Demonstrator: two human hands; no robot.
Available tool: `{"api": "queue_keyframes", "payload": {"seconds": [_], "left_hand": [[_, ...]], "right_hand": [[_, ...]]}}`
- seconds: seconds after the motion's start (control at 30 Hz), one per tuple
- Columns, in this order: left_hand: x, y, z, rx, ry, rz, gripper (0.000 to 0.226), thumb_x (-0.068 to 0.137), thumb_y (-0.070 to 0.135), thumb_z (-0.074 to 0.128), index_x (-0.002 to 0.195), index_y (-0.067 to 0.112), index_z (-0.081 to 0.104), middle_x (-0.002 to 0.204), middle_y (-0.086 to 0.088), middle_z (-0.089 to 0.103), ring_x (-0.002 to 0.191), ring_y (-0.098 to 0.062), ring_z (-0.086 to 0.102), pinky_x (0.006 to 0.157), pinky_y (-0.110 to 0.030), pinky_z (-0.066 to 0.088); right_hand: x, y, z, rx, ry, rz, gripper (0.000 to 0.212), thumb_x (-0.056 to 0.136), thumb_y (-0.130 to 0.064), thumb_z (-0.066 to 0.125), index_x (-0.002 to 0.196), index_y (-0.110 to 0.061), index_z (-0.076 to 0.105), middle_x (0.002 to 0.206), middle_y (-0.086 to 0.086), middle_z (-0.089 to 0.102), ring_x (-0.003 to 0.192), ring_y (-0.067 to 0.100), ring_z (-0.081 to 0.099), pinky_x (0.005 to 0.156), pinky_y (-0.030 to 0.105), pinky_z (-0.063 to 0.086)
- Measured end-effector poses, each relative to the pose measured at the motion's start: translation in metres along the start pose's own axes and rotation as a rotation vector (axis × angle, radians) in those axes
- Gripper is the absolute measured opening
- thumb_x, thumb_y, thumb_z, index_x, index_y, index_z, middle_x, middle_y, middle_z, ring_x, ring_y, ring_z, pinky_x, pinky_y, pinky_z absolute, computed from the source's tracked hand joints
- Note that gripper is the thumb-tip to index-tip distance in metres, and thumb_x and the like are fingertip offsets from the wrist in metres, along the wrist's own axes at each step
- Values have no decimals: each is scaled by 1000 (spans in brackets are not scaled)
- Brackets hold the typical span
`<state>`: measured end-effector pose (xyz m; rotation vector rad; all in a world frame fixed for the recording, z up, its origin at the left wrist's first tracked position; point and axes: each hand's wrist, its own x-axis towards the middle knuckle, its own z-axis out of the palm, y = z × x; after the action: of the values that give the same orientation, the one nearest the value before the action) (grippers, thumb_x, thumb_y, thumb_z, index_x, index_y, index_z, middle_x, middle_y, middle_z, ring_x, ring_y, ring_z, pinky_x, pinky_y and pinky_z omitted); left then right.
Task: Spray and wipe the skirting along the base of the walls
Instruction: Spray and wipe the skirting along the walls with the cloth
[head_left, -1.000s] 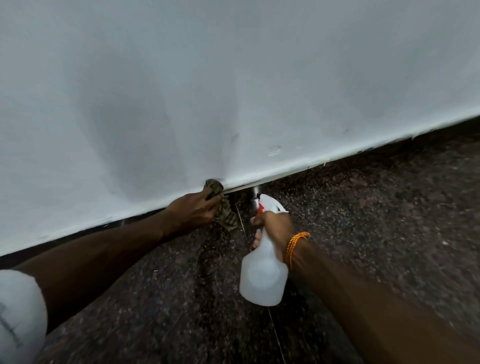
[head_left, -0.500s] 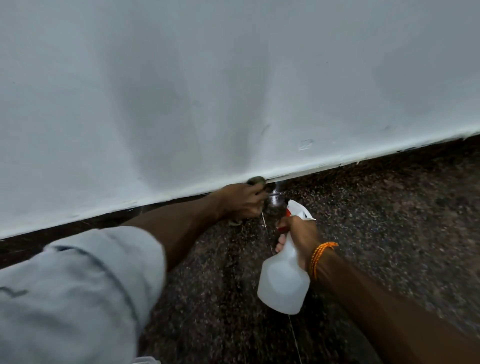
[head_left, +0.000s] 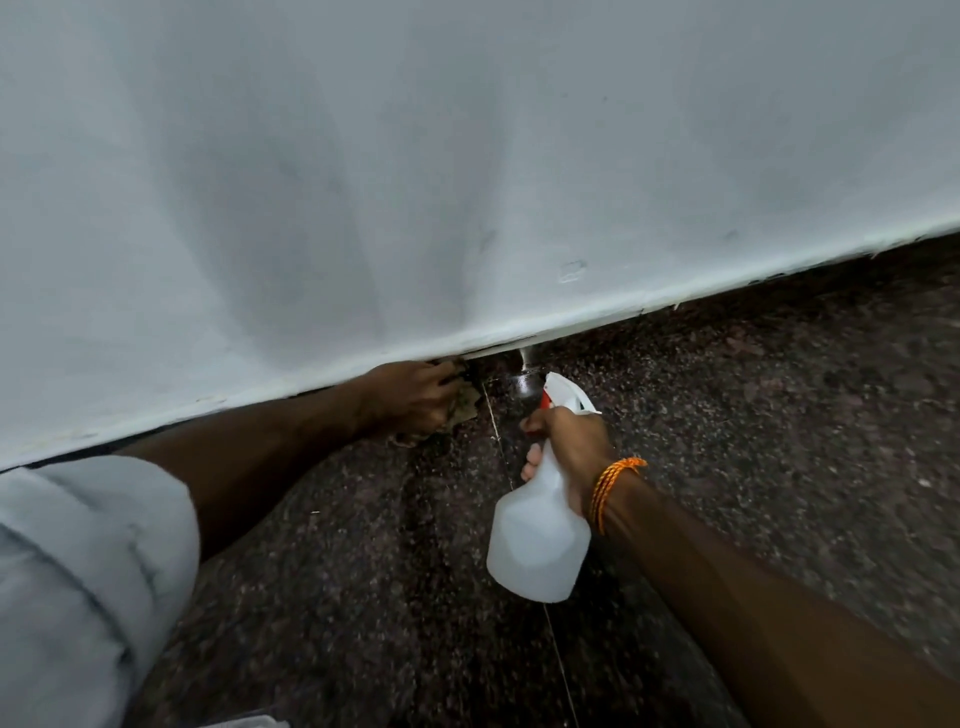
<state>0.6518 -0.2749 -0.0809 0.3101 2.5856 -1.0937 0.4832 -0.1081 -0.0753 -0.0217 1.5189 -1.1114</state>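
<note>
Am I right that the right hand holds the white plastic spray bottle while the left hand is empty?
Not empty: the head view shows the left hand gripping a crumpled brownish cloth; the right hand holds the white plastic spray bottle.

Translucent plastic spray bottle; matt painted wall; glossy speckled stone floor.

head view looks down, close to wall.

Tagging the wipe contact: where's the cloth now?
Head view, centre: the cloth is bunched in the left hand at the foot of the wall, just left of the nozzle of the bottle that the right hand holds.
</note>
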Motion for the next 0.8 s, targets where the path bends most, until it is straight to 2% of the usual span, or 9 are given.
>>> {"api": "queue_keyframes", "payload": {"seconds": [0.17,0.23,0.37,0.43,0.53,0.6,0.67,0.73,0.8], "left_hand": [[26,-7,-3,-36,45,-8,25,89,9,51,85,12,75,102,-13,72,102,-36,63,89,-39,50],[9,-2,1,-33,25,-15,26,88,7,50,84,11,75,102,-14,72,99,-35,64,86,-39,53],[-55,20,9,-121,-33,-53,9,80,13,68,82,15,77,101,-12,71,95,-35,64,82,-40,54],[-86,26,7,-168,-48,-156,18,81,9,59,80,13,77,97,-13,71,92,-37,64,76,-40,56],[-132,49,7,-265,-96,-290,34,82,7,42,81,7,76,101,-19,69,100,-43,62,65,-40,59],[-164,62,-6,-282,-175,-340,22,77,7,56,87,3,75,108,-22,66,108,-46,58,68,-45,60],[-177,62,-11,-329,-214,-371,20,69,6,66,86,0,75,104,-21,67,104,-43,62,62,-44,60],[-179,54,-21,-348,-223,-400,16,74,5,61,82,1,74,97,-18,69,98,-40,64,57,-38,57],[-197,45,-17,-318,-243,-425,24,81,3,50,84,2,74,99,-18,68,104,-42,61,56,-37,58]], "right_hand": [[-1,-2,15,-23,4,-13,5,80,0,60,83,2,56,46,12,48,39,22,43,47,29,43],[-1,-6,20,-29,-5,-26,8,80,0,60,87,5,58,45,12,48,38,22,43,47,29,43],[-1,-6,30,-70,-39,-36,16,82,-3,62,96,5,58,44,11,51,38,23,47,47,30,47],[0,-3,36,-74,-47,-28,18,83,-3,62,100,3,59,42,10,51,38,22,48,46,29,47],[-2,14,55,-103,-80,6,13,84,-3,62,96,3,61,43,10,53,39,23,49,45,28,48],[-7,29,79,-121,-130,34,12,83,-3,63,93,5,62,43,11,53,38,24,49,44,28,48],[-5,39,90,-112,-150,48,8,82,-3,63,86,4,60,42,12,52,36,24,47,45,29,47],[-4,47,96,-84,-158,69,5,82,-1,61,83,2,58,43,12,50,36,24,45,46,30,45],[-2,51,119,-89,-194,105,2,82,0,59,81,1,57,44,12,50,36,24,45,45,30,46]]}}
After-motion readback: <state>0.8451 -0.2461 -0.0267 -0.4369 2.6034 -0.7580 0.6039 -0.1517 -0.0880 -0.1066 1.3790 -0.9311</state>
